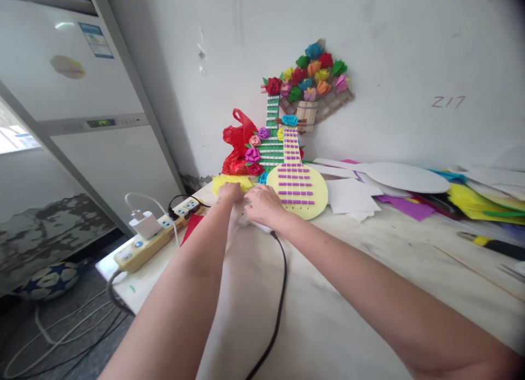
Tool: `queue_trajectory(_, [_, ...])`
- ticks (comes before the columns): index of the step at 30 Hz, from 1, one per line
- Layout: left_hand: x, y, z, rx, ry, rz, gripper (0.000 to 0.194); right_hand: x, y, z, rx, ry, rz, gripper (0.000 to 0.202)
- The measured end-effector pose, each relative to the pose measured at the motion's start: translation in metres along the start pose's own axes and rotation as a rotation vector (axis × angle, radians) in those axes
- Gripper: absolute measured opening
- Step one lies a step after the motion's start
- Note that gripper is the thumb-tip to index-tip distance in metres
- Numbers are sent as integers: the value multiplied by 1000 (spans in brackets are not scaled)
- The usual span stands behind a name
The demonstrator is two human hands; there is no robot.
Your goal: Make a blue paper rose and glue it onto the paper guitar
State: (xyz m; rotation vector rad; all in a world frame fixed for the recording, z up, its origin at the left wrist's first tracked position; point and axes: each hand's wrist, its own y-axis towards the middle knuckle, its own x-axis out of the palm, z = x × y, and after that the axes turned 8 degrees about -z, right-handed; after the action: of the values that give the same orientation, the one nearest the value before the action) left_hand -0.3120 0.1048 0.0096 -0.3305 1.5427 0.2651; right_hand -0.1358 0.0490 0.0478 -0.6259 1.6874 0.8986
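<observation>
Both my arms reach forward over the pale table. My left hand (230, 191) is closed at the near edge of yellow paper (219, 182); its fingertips are hidden. Right beside it, my right hand (262, 204) has curled fingers pointing left, and what they hold, if anything, is not clear. Something whitish and translucent (240, 218) lies under and between the hands. Below my right wrist sits a white device (261, 227) with a black cable (283, 292), mostly covered. A yellow paper lute-shaped craft (297, 191) with purple strips leans just to the right of my right hand.
Behind stand a green flower-trimmed craft (273, 145), a red plastic bag (239, 139) and a paper-flower basket (307, 115). A power strip (143, 249) with a white charger (145, 225) lies left. White ovals (404, 176), coloured paper (404, 206) and a thin stick (476, 270) lie right.
</observation>
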Motion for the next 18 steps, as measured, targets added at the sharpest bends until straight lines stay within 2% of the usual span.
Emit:
queue_trajectory(3, [3, 4, -2, 3, 135, 47, 36, -2, 10, 2, 15, -24, -27, 30])
queue_trajectory(7, [1, 5, -4, -35, 145, 72, 33, -5, 15, 4, 14, -27, -28, 29])
queue_trajectory(12, [-20, -11, -13, -137, 71, 168, 31, -6, 17, 14, 72, 65, 23, 28])
queue_trajectory(15, [-44, -30, -18, -190, -44, 176, 27, -5, 18, 17, 172, 294, 70, 25])
queue_trajectory(18, [-72, -54, -13, -227, -179, 219, 26, -7, 16, 13, 260, 731, 96, 23])
